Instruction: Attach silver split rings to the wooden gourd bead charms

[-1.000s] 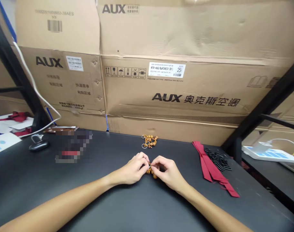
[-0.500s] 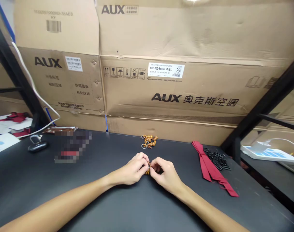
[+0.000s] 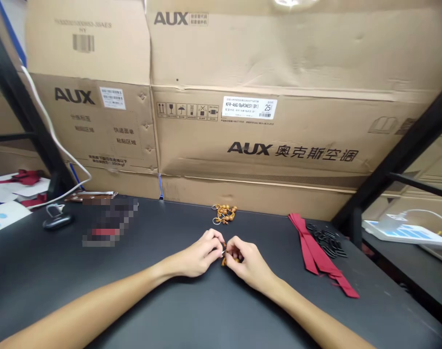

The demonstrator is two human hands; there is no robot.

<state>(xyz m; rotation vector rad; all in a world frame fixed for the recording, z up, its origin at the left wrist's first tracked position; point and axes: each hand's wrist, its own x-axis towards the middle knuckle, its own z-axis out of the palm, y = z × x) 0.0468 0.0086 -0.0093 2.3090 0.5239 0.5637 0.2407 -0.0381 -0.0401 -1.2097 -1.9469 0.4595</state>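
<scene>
Near the middle of the black table, my left hand [image 3: 203, 253] and my right hand [image 3: 249, 259] meet with fingers pinched on a keychain [image 3: 224, 262]. Its yellow-brown cord and a bit of its ring show between the fingertips; my fingers hide most of it. Just beyond, similar keychains [image 3: 226, 213] lie in a small pile, with wooden beads, yellow-brown cords and metal rings.
Red fabric strips [image 3: 317, 254] lie on the right beside a heap of black buckles [image 3: 326, 240]. On the left are a black object [image 3: 57, 221] and a pixelated item [image 3: 110, 223]. Large cardboard boxes [image 3: 192, 165] line the back; a black frame post [image 3: 391, 155] slants at right.
The keychain has shifted slightly between my fingers, and more of its cord shows below my right fingertips. Both hands stay in nearly the same place.
</scene>
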